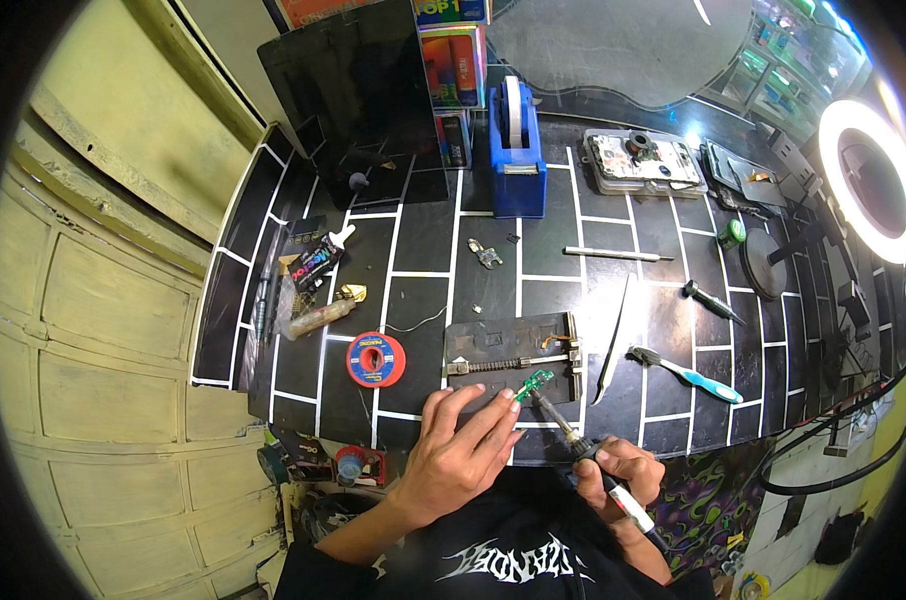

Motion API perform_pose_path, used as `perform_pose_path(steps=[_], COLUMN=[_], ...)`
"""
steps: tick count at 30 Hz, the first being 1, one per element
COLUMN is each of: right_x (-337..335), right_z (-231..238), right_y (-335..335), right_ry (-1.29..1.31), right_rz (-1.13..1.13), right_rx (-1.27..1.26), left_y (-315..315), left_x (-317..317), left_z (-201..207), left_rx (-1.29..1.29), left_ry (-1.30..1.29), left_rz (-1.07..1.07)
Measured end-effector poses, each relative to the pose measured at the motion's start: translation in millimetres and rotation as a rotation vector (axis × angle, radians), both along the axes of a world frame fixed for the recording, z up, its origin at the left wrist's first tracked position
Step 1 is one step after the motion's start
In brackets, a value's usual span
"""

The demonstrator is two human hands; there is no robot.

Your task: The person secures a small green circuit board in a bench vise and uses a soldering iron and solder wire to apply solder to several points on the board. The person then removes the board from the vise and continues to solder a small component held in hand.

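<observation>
Green board [541, 379] partly hidden by left grip [460, 455]; detail too small to tell.

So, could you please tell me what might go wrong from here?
The soldering iron in the right hand points close to the left hand, so a slip could burn its fingers if the tip is hot. Also, the small green circuit board is at those fingers, so it might shift under the iron and spoil the contact.
</observation>
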State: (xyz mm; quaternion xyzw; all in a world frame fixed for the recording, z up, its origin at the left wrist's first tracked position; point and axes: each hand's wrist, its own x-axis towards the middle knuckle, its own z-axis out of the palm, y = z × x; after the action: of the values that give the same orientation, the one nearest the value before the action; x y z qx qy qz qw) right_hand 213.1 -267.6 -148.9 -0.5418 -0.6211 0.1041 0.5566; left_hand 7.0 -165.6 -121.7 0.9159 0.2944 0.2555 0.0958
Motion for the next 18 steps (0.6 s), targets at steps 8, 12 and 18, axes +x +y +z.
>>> perform_pose_path(steps=[8, 12, 18], right_x=[0.3, 0.6, -0.7], right_z=[1.4, 1.4, 3.7], right_y=[1.0, 0.4, 1.2], right_ry=[0.013, 0.004, 0.012], right_rz=[0.017, 0.016, 0.007], right_rx=[0.0, -0.01, -0.002], left_y=[0.2, 0.2, 0.3], left_x=[0.4, 0.3, 0.2], left_z=[-0.3, -0.2, 0.9], left_rx=[0.008, 0.011, -0.001], left_ry=[-0.007, -0.009, -0.006], left_rz=[0.001, 0.002, -0.001])
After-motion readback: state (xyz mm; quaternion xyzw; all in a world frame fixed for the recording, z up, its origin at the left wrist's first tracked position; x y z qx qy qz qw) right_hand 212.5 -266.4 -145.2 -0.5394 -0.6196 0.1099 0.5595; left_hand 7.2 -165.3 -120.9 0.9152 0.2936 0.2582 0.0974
